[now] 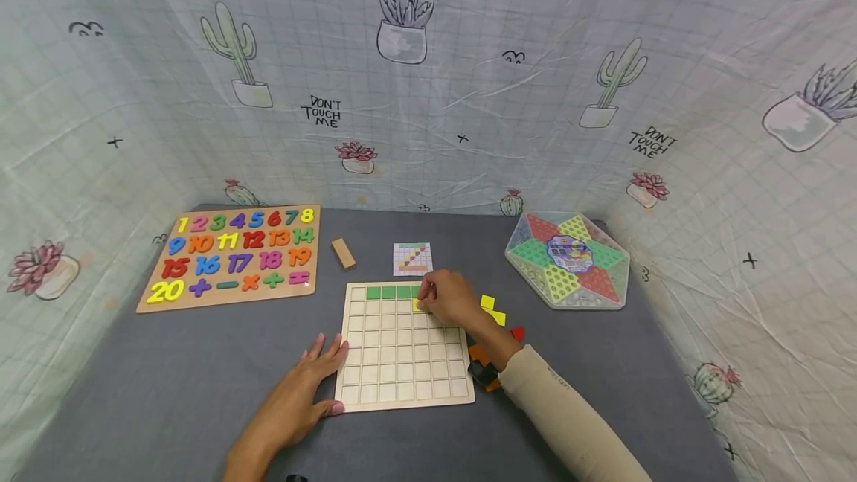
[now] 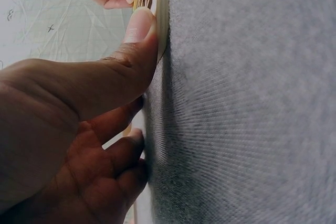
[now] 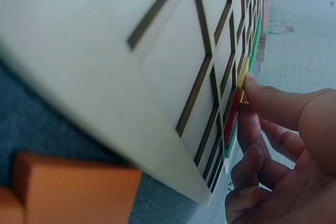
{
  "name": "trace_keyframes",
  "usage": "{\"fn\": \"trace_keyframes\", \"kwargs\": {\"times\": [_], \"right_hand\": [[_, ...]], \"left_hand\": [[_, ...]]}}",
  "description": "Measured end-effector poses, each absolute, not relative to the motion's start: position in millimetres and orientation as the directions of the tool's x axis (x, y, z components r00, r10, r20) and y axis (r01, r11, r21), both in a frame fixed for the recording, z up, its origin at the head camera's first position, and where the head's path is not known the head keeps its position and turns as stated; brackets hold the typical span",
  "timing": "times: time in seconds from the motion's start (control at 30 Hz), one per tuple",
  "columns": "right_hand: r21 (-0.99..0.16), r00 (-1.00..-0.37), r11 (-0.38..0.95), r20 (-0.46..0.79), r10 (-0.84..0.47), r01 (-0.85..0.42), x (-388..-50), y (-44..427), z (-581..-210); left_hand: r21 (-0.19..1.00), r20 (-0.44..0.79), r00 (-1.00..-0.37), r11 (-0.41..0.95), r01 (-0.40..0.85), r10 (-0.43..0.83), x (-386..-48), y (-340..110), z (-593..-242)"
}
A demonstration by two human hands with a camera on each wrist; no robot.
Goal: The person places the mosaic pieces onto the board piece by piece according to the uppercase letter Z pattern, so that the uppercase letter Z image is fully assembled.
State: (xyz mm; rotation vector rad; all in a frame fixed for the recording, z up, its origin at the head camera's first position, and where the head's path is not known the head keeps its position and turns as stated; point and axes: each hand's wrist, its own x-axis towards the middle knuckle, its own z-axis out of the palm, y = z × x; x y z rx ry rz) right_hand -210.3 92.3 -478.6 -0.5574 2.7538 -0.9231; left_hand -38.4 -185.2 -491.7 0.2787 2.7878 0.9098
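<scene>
Pinching a yellow tile (image 1: 416, 306) between thumb and fingertips of the right grip (image 1: 447, 297), at the second row of the board (image 1: 405, 355), just below a row of green tiles (image 1: 388, 293). Showing past the thumb in the right-wrist view, just beside a red tile (image 3: 231, 116) on the board, with too much hidden to tell whether fully seated in a square. Resting the left grip (image 1: 308, 385) at the board's near left corner, with fingers spread, grasping nothing, and touching the edge with thumb and fingertips. Working beside loose yellow pieces (image 1: 487, 302), a red piece (image 1: 518, 333) and orange blocks (image 1: 477, 353) on the counter (image 1: 167, 378), off the board's right side. Backed by a pattern card (image 1: 412, 259) just beyond the board, with a wooden block (image 1: 344, 254) left of the card, and flanked by a number board (image 1: 228, 259) at far left and a hexagonal box (image 1: 569, 262) at far right
</scene>
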Motion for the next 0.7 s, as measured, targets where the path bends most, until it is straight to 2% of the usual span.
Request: {"fn": "trace_keyframes", "kwargs": {"times": [0.33, 0.7], "right_hand": [[-0.660, -0.913, 0.702, -0.061, -0.404, -0.267, -208.8, 105.8, -475.1], [-0.647, -0.937, 0.720, -0.022, -0.348, -0.252, -197.4, 153.0, -470.0]], "left_hand": [[0.600, -0.130, -0.963, 0.791, 0.114, 0.237, -37.5, -184.7, -490.1], [0.596, -0.128, -0.962, 0.794, 0.119, 0.241, -37.6, -184.6, -488.8]]}}
